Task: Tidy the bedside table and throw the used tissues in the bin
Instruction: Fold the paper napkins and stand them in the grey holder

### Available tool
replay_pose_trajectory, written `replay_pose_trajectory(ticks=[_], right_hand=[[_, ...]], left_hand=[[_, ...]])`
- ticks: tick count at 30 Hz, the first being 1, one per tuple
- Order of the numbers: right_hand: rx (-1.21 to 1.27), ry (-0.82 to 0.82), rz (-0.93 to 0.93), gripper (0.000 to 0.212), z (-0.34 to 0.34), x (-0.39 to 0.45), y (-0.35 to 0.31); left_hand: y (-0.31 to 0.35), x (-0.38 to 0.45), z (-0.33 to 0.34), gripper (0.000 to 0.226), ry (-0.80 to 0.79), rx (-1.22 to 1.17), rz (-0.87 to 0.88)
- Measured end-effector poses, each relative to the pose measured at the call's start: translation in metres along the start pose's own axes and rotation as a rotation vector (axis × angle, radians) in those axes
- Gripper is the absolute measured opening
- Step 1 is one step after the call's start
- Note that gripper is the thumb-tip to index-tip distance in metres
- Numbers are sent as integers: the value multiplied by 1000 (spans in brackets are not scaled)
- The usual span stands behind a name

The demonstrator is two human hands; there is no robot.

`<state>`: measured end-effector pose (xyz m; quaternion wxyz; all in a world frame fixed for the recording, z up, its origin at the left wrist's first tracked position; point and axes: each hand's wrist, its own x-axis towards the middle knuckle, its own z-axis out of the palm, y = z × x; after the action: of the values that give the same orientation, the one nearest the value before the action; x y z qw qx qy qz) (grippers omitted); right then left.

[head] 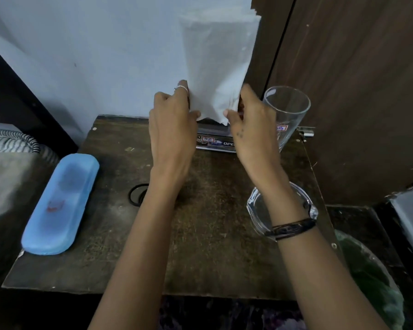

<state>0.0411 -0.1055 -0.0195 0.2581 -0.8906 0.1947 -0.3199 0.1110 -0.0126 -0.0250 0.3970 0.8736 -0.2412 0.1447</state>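
Note:
Both hands hold a white tissue (218,67) upright above the back of the dark wooden bedside table (208,246). My left hand (172,125) pinches its lower left edge and my right hand (250,125) pinches its lower right edge. The tissue stretches up in front of the pale wall. Just below it a dark box with printed labels (212,141) lies on the table, partly hidden by my hands. A bin with a green liner (372,282) stands on the floor to the right of the table.
A blue oblong case (60,206) lies at the table's left side. A black hair tie (136,195) rests near the middle. A tall drinking glass (286,110) stands at the back right, a glass ashtray (260,210) under my right forearm. Wooden panelling rises on the right.

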Motion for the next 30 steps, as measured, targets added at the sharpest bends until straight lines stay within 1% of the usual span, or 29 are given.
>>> replay_pose_trajectory(ticks=[3, 7, 10, 12, 15, 18, 20, 22, 25, 27, 28, 30], right_hand=[[-22, 21, -19, 30, 12, 5, 9], [-58, 32, -17, 41, 19, 8, 12], [-96, -2, -3, 50, 20, 6, 11], [-105, -27, -4, 55, 19, 5, 10], [-108, -77, 12, 59, 16, 6, 11], [-115, -93, 15, 55, 16, 7, 10], [-150, -94, -1, 52, 19, 6, 9], [-200, -90, -42, 52, 21, 3, 9], [-223, -84, -88, 52, 22, 1, 9], [-154, -57, -49, 43, 21, 3, 10], [-112, -31, -21, 36, 21, 4, 10], [-42, 36, 13, 22, 22, 7, 11]], left_hand=[[-3, -2, 10, 23, 36, 9, 54], [-4, 1, 16, 18, 52, 119, 123], [-12, 1, 18, 19, 46, 238, 96], [-16, 2, 15, 16, 40, 252, 71], [-19, 6, 12, 17, -25, 254, 92], [-20, 7, 11, 20, -105, 213, 84], [-22, 6, 12, 16, -140, 192, 77], [-22, 6, 12, 14, -149, 172, 67], [-19, 10, 10, 22, -155, 73, 13], [-18, 13, 5, 29, -148, -7, -34], [-18, 13, 4, 28, -132, -49, -45], [-18, 13, 0, 18, -94, -125, -52]])
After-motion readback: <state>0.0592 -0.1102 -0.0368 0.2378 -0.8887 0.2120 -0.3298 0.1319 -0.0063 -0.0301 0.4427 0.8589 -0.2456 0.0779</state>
